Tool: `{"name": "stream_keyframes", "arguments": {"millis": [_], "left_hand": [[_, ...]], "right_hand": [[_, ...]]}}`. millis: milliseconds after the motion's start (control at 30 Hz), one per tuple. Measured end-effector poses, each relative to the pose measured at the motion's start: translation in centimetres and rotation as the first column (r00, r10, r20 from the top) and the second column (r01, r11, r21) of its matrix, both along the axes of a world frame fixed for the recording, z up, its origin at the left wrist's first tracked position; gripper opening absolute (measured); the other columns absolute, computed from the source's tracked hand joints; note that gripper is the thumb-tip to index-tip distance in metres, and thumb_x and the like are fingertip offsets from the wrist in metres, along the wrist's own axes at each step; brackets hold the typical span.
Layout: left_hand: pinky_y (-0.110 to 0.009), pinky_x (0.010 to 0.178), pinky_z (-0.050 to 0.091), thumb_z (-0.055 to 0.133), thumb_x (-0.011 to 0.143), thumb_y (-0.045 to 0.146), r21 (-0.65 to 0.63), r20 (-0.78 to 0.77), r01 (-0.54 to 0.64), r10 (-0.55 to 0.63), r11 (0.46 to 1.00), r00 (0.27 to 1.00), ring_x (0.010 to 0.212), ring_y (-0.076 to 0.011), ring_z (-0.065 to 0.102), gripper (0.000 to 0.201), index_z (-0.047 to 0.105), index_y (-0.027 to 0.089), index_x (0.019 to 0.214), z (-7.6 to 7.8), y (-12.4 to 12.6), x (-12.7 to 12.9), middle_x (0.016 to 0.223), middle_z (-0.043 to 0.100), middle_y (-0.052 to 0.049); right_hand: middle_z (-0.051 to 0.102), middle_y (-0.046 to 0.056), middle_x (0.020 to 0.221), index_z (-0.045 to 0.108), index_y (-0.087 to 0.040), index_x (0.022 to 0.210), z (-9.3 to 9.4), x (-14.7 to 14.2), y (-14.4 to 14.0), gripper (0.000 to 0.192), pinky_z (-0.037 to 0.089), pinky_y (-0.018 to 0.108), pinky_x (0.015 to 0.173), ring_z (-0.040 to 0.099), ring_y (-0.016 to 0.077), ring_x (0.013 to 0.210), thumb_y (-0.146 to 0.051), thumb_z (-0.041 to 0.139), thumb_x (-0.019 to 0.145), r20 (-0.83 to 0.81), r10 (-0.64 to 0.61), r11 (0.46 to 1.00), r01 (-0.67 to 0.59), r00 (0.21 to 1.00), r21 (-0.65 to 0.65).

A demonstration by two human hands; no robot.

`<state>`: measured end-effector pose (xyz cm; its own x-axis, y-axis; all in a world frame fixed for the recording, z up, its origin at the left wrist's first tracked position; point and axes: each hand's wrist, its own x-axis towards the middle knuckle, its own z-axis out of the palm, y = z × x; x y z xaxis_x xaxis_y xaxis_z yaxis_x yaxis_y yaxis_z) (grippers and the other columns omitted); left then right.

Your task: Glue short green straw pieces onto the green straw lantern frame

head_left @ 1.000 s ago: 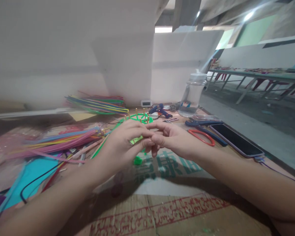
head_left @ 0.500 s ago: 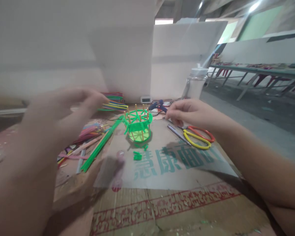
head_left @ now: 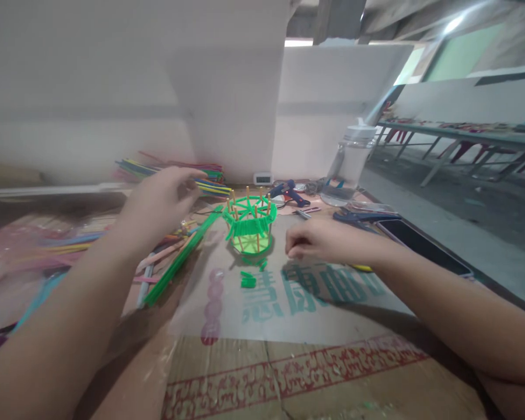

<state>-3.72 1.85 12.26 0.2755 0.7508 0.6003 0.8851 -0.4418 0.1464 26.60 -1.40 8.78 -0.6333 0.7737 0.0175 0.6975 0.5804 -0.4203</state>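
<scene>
My left hand (head_left: 171, 197) is raised over the left side with fingers curved and apart from the thumb, nothing visible in them. Its fingertips are near a bundle of coloured pipe cleaners (head_left: 214, 188). My right hand (head_left: 307, 239) is closed, low over the printed sheet (head_left: 231, 324); whatever its fingers hold, if anything, is hidden. Between the hands stands a small round frame (head_left: 250, 224) of upright wooden sticks wrapped with green pipe cleaner. Short green pieces (head_left: 248, 281) lie in front of it. Scissors with a yellow handle (head_left: 362, 268) are mostly hidden beneath my right forearm.
Long green pipe cleaners (head_left: 179, 265) lie left of the frame. Behind it are a small digital display (head_left: 263, 179) and a blue glue gun (head_left: 291, 192). A water bottle (head_left: 345, 166), dark-handled pliers (head_left: 359, 216) and a phone (head_left: 424, 246) are on the right.
My left hand has moved right, nearer the coloured bundle. My right hand has come down toward me, and its forearm now covers most of the scissors. The view has shifted slightly.
</scene>
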Motion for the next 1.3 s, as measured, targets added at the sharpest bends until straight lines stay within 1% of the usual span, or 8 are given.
{"name": "stream_keyframes", "arguments": {"millis": [133,300,467,600,733,900,1067,1300], "left_hand": [[-0.031,0.066,0.045,0.054,0.09,0.032,0.0,0.027,-0.042,0.042,0.999,0.999,0.075,-0.0236,0.066,0.03,0.073,0.024,0.112,-0.2,-0.4,0.8,0.085,0.074,-0.004],[-0.041,0.088,0.05,0.049,0.093,0.029,0.088,-0.013,0.15,-0.149,0.985,0.989,0.098,-0.0281,0.065,0.028,0.073,0.02,0.104,-0.6,-1.3,2.3,0.102,0.071,-0.011],[-0.051,0.105,0.045,0.053,0.095,0.037,0.112,-0.115,0.251,-0.239,0.961,0.964,0.12,-0.0307,0.058,0.027,0.075,0.023,0.097,-1.8,-2.0,3.8,0.124,0.065,-0.012],[-0.059,0.115,0.035,0.063,0.091,0.048,0.103,-0.225,0.257,-0.229,0.961,0.947,0.139,-0.0372,0.044,0.032,0.075,0.022,0.106,-3.1,-1.9,4.3,0.147,0.053,-0.014],[-0.061,0.117,0.032,0.077,0.079,0.054,0.074,-0.297,0.254,-0.222,0.964,0.929,0.145,-0.0428,0.035,0.051,0.073,0.018,0.115,-4.2,-1.6,4.7,0.153,0.047,-0.019],[-0.061,0.117,0.033,0.081,0.075,0.053,0.086,-0.306,0.27,-0.232,0.959,0.923,0.146,-0.0436,0.036,0.053,0.073,0.015,0.111,-4.7,-1.5,5.1,0.154,0.046,-0.021],[-0.06,0.116,0.034,0.07,0.087,0.051,0.104,-0.282,0.258,-0.221,0.961,0.934,0.143,-0.0413,0.04,0.038,0.073,0.017,0.104,-4.5,-1.6,5.1,0.148,0.053,-0.018],[-0.048,0.101,0.046,0.06,0.093,0.031,0.219,-0.149,0.262,-0.233,0.94,0.961,0.117,-0.0314,0.06,0.015,0.062,0.017,0.089,-3.4,-1.7,4.9,0.118,0.068,-0.015]], "right_hand": [[0.069,0.001,0.067,0.072,-0.021,0.076,1.5,2.9,1.8,0.024,0.036,0.028,0.056,0.057,0.0151,0.059,-0.033,0.061,0.093,-0.099,-0.183,0.968,0.197,0.978,0.155],[0.075,0.003,0.083,0.076,-0.022,0.089,1.9,4.4,2.9,0.015,0.041,0.029,0.063,0.064,0.0191,0.073,-0.027,0.063,0.089,-0.216,-0.261,0.924,0.308,0.941,0.228],[0.072,0.004,0.076,0.074,-0.019,0.087,-0.2,2.0,2.2,0.025,0.041,0.03,0.062,0.06,0.0172,0.067,-0.037,0.058,0.095,-0.37,-0.217,0.888,0.34,0.903,0.309],[0.074,0.008,0.092,0.071,-0.021,0.11,-2.9,-0.1,1.7,0.025,0.047,0.034,0.077,0.064,0.0208,0.082,-0.039,0.062,0.096,-0.307,0.038,0.773,0.167,0.951,0.612],[0.072,0.014,0.099,0.065,-0.017,0.123,-4.5,-0.8,1.9,0.033,0.049,0.038,0.078,0.064,0.0252,0.09,-0.038,0.059,0.098,-0.148,0.101,0.717,0.031,0.984,0.696],[0.068,0.008,0.091,0.062,-0.02,0.119,-5.3,-0.9,2.0,0.027,0.048,0.035,0.074,0.061,0.0213,0.08,-0.035,0.058,0.097,-0.29,0.05,0.792,0.138,0.956,0.594],[0.064,0.002,0.079,0.061,-0.02,0.088,-6.7,-1.3,2.0,0.021,0.045,0.028,0.065,0.056,0.0154,0.068,-0.038,0.056,0.097,-0.604,-0.157,0.887,0.38,0.781,0.26],[0.064,0.0,0.074,0.067,-0.018,0.107,-9.0,-1.7,2.7,0.023,0.043,0.027,0.061,0.056,0.0142,0.062,-0.034,0.06,0.093,-0.576,-0.24,0.934,0.348,0.782,0.084]]}}
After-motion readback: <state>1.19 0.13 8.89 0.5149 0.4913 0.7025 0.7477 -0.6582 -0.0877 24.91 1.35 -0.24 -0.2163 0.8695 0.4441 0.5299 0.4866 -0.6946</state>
